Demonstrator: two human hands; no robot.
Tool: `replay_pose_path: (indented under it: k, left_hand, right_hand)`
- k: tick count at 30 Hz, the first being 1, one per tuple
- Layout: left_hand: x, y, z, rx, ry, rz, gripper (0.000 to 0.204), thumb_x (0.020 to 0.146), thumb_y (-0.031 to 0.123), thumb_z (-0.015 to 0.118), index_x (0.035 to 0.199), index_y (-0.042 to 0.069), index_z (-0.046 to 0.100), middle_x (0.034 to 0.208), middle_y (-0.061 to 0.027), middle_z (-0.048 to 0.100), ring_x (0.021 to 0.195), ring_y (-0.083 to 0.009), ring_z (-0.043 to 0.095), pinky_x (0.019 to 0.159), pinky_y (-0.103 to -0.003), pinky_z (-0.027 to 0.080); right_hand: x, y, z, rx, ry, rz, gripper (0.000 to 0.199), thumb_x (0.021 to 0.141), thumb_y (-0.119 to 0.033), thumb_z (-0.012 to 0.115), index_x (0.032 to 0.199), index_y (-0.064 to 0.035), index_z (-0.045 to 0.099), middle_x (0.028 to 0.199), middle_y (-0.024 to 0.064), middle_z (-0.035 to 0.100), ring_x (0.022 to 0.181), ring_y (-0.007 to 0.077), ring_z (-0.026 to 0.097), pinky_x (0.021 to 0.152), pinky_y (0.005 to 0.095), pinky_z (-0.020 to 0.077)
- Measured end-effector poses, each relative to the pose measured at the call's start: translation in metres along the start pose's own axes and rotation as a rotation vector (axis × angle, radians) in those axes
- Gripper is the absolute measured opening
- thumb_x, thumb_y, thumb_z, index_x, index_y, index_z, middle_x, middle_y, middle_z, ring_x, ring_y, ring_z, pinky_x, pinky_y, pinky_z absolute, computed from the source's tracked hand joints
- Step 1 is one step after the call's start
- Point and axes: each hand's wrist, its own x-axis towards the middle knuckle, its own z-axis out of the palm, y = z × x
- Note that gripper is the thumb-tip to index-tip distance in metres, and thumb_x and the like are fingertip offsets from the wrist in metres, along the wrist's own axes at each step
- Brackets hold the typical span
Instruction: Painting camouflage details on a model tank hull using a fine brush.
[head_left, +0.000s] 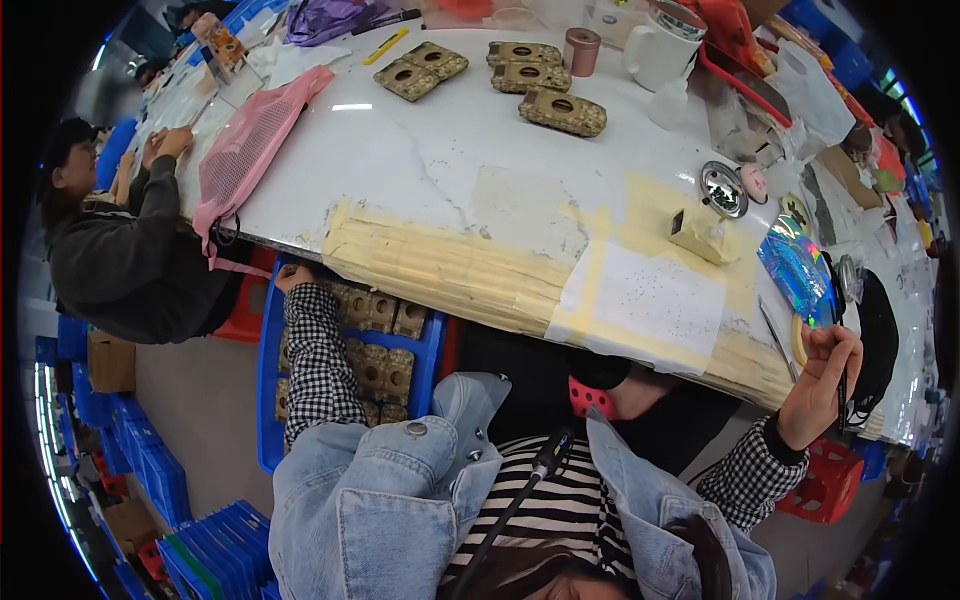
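My left hand (pixel 293 277) reaches over a blue tray (pixel 431 358) to the table's near left edge; its fingers are partly hidden there, so its grip is unclear. Rows of camouflage-patterned shells (pixel 372 368), each with a round hole, lie in the tray. My right hand (pixel 822 385) is raised at the table's right edge, with its fingers closed on a thin dark stick-like tool (pixel 843 388). Beside it are a shiny holographic sheet (pixel 797 270) and thin metal tweezers (pixel 775 338). More such shells (pixel 562 112) sit at the far side of the table.
A pink mesh bag (pixel 262 140) hangs over the table's left corner, near a seated co-worker (pixel 130 250). Far right stand a white mug (pixel 662 52) and a pink cylinder (pixel 581 52). A small box (pixel 703 236) and a round metal dish (pixel 722 190) are on the right.
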Motion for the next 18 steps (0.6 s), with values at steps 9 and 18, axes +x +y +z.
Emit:
replay_pose_path:
  k: [9,18]
  left_hand:
    - [-0.067,0.034,0.025,0.165,-0.042,-0.024,0.050,0.071,-0.004,0.066,0.114,0.001,0.041,0.094,-0.0131,0.057,0.084,-0.0201,0.057,0.077,-0.028,0.048]
    - [-0.107,0.096,0.019,0.497,-0.001,-0.013,0.052,0.065,0.002,0.075,0.108,-0.005,0.046,0.098,-0.0241,0.060,0.090,-0.0377,0.061,0.080,-0.041,0.052]
  right_hand:
    - [0.007,-0.009,0.004,-0.140,0.013,-0.027,0.026,0.101,-0.022,0.038,0.101,0.0007,0.050,0.089,0.0095,0.057,0.083,0.0174,0.058,0.085,0.0323,0.0469]
    - [0.007,-0.005,0.003,-0.134,0.006,-0.021,0.027,0.101,-0.022,0.037,0.102,0.0019,0.050,0.089,0.0108,0.058,0.083,0.0183,0.059,0.085,0.0321,0.0473]
